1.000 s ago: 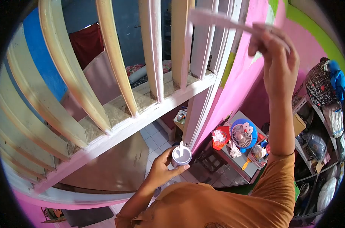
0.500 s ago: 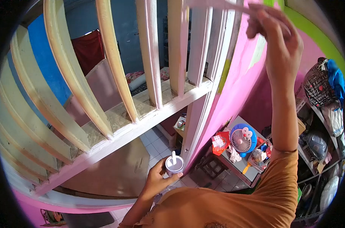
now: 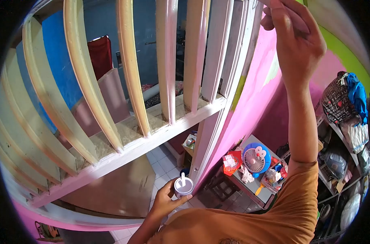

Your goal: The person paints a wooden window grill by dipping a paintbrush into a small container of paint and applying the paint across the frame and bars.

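Observation:
My left hand (image 3: 167,200) is wrapped round a small cup (image 3: 184,188) of pale lilac paint, held upright at chest height. A white stick (image 3: 183,178) leans inside the cup and sticks out over its rim. My right hand (image 3: 297,40), raised at the top right, is closed round the handle of a paintbrush (image 3: 299,23); its bristle end is out of view above. Left of that hand stand curved wooden slats (image 3: 130,61). Several are cream, while those nearer the frame (image 3: 236,53) carry whitish-lilac paint. Their lower ends meet a white sill (image 3: 168,129).
A table (image 3: 250,185) below right holds a blue fan (image 3: 256,159), a red box (image 3: 232,162) and a basket of small things (image 3: 274,177). Shelves (image 3: 335,175) with bags stand at the far right. A pink wall (image 3: 250,97) adjoins the frame.
My right hand has moved slightly up, and the brush end that lay by the slats has left the view. The camera view has shifted a little; my left hand still holds the cup.

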The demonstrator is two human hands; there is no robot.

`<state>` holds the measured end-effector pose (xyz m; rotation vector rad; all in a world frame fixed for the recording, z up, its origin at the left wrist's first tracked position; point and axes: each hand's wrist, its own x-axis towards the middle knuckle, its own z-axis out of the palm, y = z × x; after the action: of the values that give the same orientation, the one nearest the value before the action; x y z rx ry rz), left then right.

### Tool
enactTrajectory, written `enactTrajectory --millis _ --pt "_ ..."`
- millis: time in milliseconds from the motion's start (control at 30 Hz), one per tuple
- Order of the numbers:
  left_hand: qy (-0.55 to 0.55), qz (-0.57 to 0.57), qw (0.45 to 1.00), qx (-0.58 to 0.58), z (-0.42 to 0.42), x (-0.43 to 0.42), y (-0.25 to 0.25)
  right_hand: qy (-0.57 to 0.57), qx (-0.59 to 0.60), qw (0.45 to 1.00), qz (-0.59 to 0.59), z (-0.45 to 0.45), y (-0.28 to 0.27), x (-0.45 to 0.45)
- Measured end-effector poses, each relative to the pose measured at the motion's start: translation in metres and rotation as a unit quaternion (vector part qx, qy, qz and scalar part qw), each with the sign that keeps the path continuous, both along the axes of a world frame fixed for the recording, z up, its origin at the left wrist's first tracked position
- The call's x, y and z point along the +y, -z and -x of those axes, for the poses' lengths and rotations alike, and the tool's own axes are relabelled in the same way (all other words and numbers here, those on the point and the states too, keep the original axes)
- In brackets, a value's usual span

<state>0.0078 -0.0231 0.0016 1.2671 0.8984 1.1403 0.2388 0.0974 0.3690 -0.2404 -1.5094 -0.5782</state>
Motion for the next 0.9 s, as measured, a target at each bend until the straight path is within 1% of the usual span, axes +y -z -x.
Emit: enactTrajectory --millis 33,100,133,200,300,333,400,433,533,567,600,667,700,767,800,867,900 --pt "-0.003 0.002 1.0 0.006 0.0 -0.001 0.001 0.0 -0.002 1.0 -0.002 -0.002 0.004 0.002" --pt "-0.002 -0.001 1.0 -0.003 0.0 -0.001 0.005 -0.058 -0.005 0.996 0.064 -0.008 0.019 0.008" --pt "-0.003 0.0 1.0 -0.01 0.0 0.0 0.006 -0.006 -0.023 0.996 0.081 -0.008 0.026 0.002" --pt "-0.007 -0.003 1.0 -0.001 0.002 -0.003 0.002 0.051 -0.067 0.993 0.086 -0.008 0.039 -0.006" --pt "-0.015 -0.008 1.0 0.004 0.005 -0.004 -0.001 0.056 -0.09 0.993 0.057 -0.011 0.038 -0.012" --pt "-0.016 -0.002 1.0 0.006 0.007 -0.005 0.0 0.054 -0.091 0.993 0.052 -0.007 0.033 -0.012" --pt "-0.014 -0.002 1.0 0.015 0.011 -0.005 0.0 -0.015 -0.019 0.999 0.04 0.004 0.019 -0.011" --pt "-0.012 -0.004 1.0 0.014 0.011 -0.004 -0.001 0.006 -0.001 1.0 0.015 0.004 0.012 -0.004" --pt "-0.006 -0.002 1.0 0.009 0.014 -0.005 -0.002 0.034 -0.017 0.999 0.002 0.005 0.01 0.007" --pt "-0.005 0.003 1.0 0.007 0.014 -0.005 -0.002 0.1 -0.038 0.994 -0.007 0.005 0.014 0.003" --pt "-0.001 0.001 1.0 0.006 0.015 -0.006 -0.003 0.121 -0.059 0.991 0.004 0.004 0.021 0.0" --pt "-0.015 0.009 1.0 0.005 0.016 -0.009 -0.005 0.184 -0.108 0.976 -0.042 0.002 0.027 -0.01" --pt "-0.014 0.005 1.0 0.004 0.017 -0.01 -0.007 0.185 -0.109 0.976 -0.047 0.004 0.025 -0.011" --pt "-0.015 0.003 1.0 0.007 0.019 -0.012 -0.009 0.109 -0.031 0.994 0.003 0.007 0.023 -0.013" --pt "-0.014 0.004 1.0 0.007 0.019 -0.012 -0.009 0.109 -0.031 0.994 0.003 0.009 0.019 -0.013" --pt "-0.015 -0.011 1.0 0.005 0.019 -0.012 -0.009 0.071 0.001 0.997 -0.01 0.014 0.003 -0.008" --pt "-0.014 -0.011 1.0 0.005 0.019 -0.011 -0.008 0.046 -0.004 0.999 -0.011 0.013 0.002 -0.001"
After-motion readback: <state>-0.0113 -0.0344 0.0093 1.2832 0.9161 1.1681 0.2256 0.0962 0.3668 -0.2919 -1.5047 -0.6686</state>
